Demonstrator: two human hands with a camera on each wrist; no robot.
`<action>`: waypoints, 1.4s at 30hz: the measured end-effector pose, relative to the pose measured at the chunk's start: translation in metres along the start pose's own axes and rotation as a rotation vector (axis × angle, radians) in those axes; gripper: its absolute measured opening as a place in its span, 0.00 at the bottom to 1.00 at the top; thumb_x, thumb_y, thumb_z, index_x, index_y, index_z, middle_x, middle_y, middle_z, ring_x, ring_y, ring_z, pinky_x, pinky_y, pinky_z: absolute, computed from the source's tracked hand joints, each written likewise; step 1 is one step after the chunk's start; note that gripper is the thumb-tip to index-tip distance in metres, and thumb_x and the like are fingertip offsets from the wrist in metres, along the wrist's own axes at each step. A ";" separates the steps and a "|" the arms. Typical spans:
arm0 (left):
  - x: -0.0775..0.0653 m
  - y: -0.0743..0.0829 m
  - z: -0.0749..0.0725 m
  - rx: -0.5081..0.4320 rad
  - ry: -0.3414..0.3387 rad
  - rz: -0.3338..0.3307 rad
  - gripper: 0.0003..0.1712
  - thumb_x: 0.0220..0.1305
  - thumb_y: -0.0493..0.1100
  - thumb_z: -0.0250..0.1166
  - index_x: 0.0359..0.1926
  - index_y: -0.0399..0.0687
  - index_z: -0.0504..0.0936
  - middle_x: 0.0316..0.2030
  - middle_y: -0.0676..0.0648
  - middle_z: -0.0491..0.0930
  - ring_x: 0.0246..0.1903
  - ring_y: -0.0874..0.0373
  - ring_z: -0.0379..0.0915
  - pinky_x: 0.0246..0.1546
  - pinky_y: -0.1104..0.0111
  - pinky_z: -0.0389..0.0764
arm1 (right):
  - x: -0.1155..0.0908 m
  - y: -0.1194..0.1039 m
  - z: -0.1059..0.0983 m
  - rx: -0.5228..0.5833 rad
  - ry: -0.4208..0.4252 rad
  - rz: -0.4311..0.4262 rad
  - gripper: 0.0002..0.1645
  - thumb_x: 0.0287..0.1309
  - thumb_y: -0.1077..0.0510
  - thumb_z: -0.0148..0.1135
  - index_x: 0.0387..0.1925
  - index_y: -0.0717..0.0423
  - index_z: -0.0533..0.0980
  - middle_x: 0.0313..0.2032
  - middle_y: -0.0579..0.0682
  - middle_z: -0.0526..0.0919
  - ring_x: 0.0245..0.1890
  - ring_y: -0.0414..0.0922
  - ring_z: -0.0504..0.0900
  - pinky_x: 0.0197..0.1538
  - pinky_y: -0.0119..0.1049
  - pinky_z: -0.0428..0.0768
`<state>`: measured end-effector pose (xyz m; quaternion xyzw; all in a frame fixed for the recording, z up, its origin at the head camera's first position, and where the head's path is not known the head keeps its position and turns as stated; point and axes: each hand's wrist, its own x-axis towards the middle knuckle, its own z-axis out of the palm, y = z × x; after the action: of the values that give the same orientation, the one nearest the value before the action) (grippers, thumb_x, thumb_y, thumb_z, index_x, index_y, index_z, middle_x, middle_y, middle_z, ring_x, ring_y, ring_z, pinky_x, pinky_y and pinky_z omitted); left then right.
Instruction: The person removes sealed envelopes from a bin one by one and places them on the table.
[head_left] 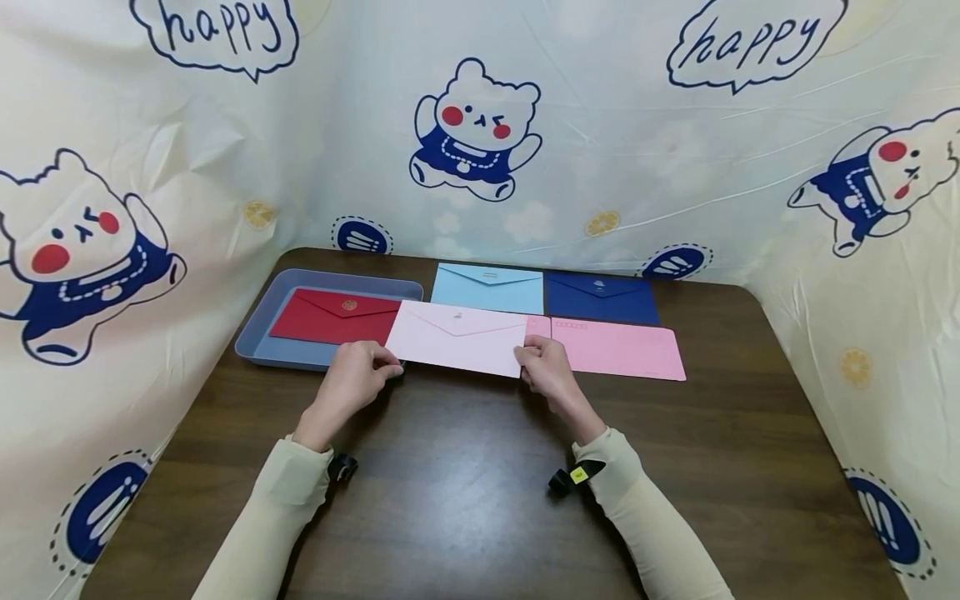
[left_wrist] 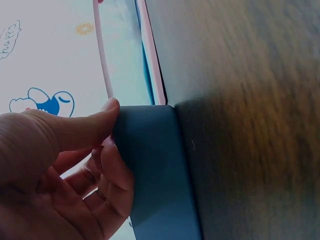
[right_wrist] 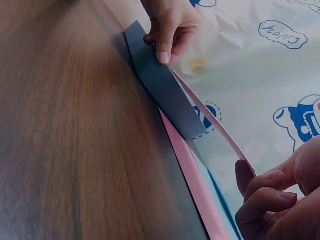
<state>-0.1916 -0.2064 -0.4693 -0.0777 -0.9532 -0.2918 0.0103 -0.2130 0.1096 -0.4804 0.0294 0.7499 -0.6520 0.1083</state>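
Observation:
A pale pink envelope, flap side up, is stretched between both hands. My left hand pinches its near left corner beside the tray's right end. My right hand grips its right edge, thumb on top. In the right wrist view the pale pink envelope shows edge-on, raised above the tray wall. Under its left end, a red envelope lies in the blue-grey tray. Behind my right hand lies a deeper pink envelope, and another pink piece is partly hidden.
At the back of the brown table lie a light blue envelope and a dark blue envelope, side by side. A printed cloth hangs around the table's back and sides.

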 end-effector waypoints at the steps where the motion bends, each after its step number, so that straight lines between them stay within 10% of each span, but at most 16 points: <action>1: 0.000 0.000 0.000 0.001 0.001 0.004 0.09 0.60 0.35 0.79 0.42 0.39 0.93 0.35 0.42 0.87 0.37 0.46 0.80 0.42 0.52 0.83 | -0.001 0.000 -0.002 -0.001 0.002 0.001 0.10 0.74 0.63 0.56 0.33 0.62 0.73 0.16 0.45 0.64 0.15 0.40 0.63 0.19 0.30 0.59; 42: -0.001 -0.002 0.001 -0.003 0.020 0.043 0.10 0.59 0.35 0.79 0.42 0.38 0.93 0.38 0.40 0.88 0.40 0.44 0.82 0.45 0.49 0.85 | -0.027 0.010 -0.042 -0.088 -0.003 0.053 0.08 0.75 0.62 0.58 0.44 0.66 0.77 0.17 0.45 0.66 0.16 0.40 0.64 0.19 0.30 0.61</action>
<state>-0.1910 -0.2077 -0.4710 -0.0954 -0.9508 -0.2936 0.0259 -0.1902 0.1552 -0.4789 0.0436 0.7768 -0.6151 0.1278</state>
